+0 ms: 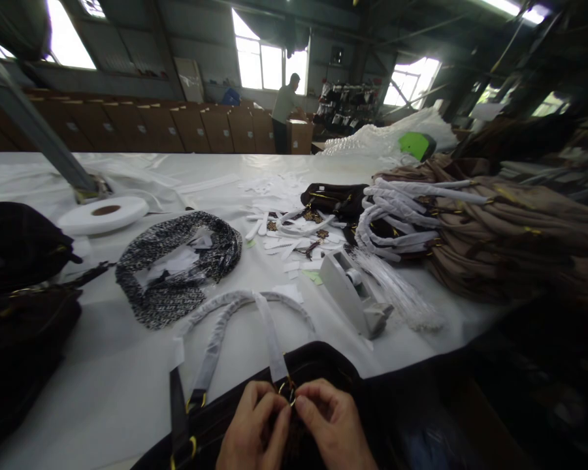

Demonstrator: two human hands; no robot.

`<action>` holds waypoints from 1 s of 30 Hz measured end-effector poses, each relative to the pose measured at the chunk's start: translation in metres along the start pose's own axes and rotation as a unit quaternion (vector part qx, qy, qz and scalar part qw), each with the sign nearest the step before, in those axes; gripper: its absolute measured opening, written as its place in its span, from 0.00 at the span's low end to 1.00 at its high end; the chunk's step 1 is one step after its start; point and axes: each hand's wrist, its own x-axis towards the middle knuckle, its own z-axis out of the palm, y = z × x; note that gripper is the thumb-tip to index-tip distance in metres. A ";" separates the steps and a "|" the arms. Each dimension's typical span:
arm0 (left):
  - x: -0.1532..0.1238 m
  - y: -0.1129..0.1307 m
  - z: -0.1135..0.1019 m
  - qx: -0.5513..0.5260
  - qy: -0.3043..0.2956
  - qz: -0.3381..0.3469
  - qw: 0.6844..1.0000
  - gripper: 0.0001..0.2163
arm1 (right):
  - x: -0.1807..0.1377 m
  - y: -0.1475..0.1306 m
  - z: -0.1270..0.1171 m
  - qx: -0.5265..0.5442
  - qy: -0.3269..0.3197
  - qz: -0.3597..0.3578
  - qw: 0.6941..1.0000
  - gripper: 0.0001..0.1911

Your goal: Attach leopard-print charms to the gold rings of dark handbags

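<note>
A dark handbag (318,359) lies at the table's near edge, its two handles (215,339) wrapped in white material and arching away from me. At the base of one handle strap sits a gold-coloured metal ring (288,390). My left hand (257,424) pinches the ring from the left, fingers closed. From the other side my right hand (330,418) grips it between thumb and forefinger. Something dark hangs beneath the ring between my hands, too dim to make out. Further gold rings (196,398) show at the bag's left handle base.
A grey tape dispenser (350,287) stands beyond the bag, near clear plastic strands (402,294). A knitted black-and-white piece (142,294) and a white tape roll (102,217) lie left. Brown bags (509,228) are piled right, dark bags (19,326) left. A person (285,108) stands by cartons (186,127).
</note>
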 end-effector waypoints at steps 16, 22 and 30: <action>0.003 -0.002 -0.007 -0.012 -0.015 -0.097 0.995 0.11 | 0.003 -0.010 0.004 0.225 0.004 0.058 0.973 0.21; 0.007 -0.008 -0.004 -0.057 -0.027 -0.179 0.982 0.16 | 0.000 -0.003 -0.007 0.253 0.033 0.065 0.965 0.21; 0.005 -0.004 0.007 -0.177 0.008 -0.262 0.949 0.22 | 0.000 0.000 -0.019 0.164 -0.007 0.087 0.983 0.19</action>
